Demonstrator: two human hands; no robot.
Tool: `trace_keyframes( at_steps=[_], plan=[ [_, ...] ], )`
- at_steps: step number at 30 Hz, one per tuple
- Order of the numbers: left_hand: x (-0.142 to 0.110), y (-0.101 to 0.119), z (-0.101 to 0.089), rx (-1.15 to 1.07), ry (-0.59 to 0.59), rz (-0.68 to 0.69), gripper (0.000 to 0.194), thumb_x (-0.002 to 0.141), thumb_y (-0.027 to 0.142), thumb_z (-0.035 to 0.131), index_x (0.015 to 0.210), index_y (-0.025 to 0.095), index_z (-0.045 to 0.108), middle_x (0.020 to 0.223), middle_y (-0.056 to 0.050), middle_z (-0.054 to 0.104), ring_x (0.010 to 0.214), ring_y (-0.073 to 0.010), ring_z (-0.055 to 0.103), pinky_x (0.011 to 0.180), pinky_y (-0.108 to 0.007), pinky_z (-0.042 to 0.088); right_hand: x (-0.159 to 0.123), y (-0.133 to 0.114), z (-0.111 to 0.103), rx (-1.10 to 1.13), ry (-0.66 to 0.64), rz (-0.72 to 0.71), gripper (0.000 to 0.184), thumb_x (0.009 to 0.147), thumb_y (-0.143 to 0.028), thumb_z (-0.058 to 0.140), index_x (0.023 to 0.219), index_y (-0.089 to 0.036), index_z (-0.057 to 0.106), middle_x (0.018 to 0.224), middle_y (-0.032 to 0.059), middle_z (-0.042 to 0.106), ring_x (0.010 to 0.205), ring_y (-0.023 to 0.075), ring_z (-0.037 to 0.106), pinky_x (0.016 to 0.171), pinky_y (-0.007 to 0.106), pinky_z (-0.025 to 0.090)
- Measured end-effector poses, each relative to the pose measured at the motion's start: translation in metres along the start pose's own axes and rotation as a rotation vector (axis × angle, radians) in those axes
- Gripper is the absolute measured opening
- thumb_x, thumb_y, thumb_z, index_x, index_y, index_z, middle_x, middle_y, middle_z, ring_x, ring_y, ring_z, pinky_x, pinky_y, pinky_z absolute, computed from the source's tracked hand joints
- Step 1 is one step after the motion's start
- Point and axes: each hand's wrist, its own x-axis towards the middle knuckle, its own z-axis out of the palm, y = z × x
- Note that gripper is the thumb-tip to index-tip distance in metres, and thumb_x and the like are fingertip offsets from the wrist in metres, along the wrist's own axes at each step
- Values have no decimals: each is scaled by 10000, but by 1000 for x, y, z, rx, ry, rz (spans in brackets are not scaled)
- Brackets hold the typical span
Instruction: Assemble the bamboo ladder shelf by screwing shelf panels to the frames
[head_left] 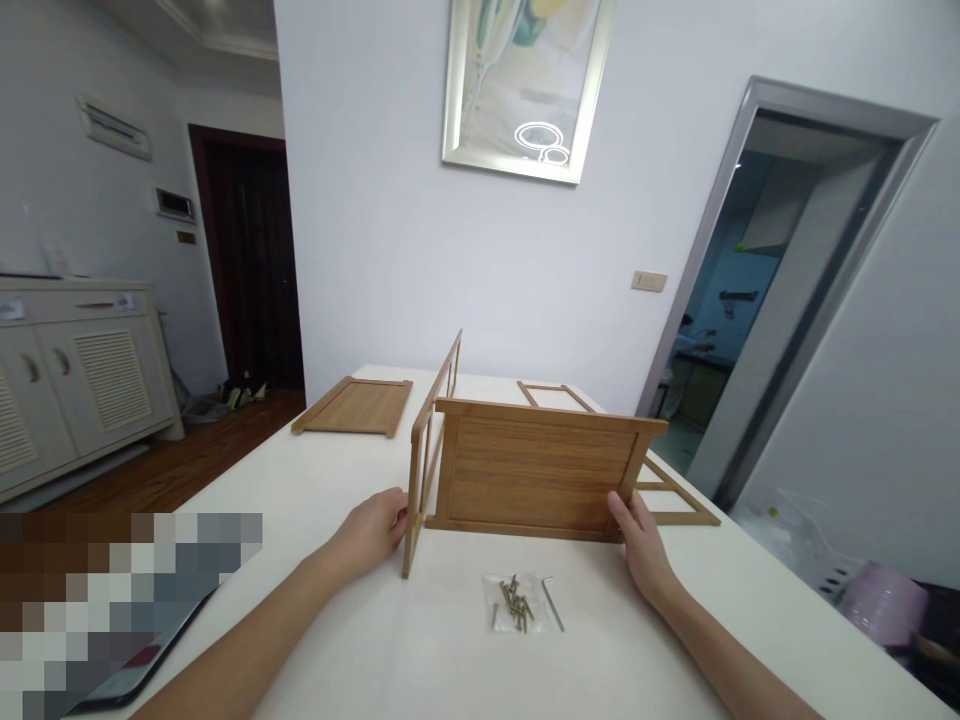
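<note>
Upright on the white table point(360, 640) stands a wooden side frame point(414, 490), its long edge running away from me. My left hand point(375, 530) grips its near post low down, fingers curled behind the wood. A rectangular wooden shelf panel point(536, 470) stands on its long edge, its left end against the frame; whether they are joined I cannot tell. My right hand point(639, 540) holds the panel's lower right corner, thumb on the front face and fingers behind. In front lie a clear plastic bag point(491, 590) with several brass-coloured screws point(517, 605) and an L-shaped hex key point(553, 606).
Another wooden panel point(364, 405) lies flat at the back left of the table. A second wooden frame point(686, 518) lies flat behind the panel, to the right. A dark flat device point(161, 640) rests at the left edge. A white wall point(375, 230) rises behind the table.
</note>
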Motion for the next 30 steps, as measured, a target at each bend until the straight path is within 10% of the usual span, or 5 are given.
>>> trace_keyframes(
  at_steps=[17, 30],
  plan=[
    [-1, -2, -1, 13, -4, 25, 148, 783, 109, 505, 826, 221, 591, 872, -25, 675, 838, -199, 638, 717, -272, 428, 1, 1, 0, -309, 103, 11, 441, 734, -588, 673, 958, -226, 557, 907, 37, 668, 844, 269, 609, 759, 418, 514],
    [0, 1, -2, 29, -14, -5, 143, 792, 111, 522, 832, 218, 607, 911, -30, 678, 875, -200, 640, 749, -270, 433, 1, 9, 3, -247, 63, -26, 532, 776, -605, 624, 1136, -240, 485, 1240, 72, 590, 1178, 292, 532, 1054, 454, 404]
  ],
)
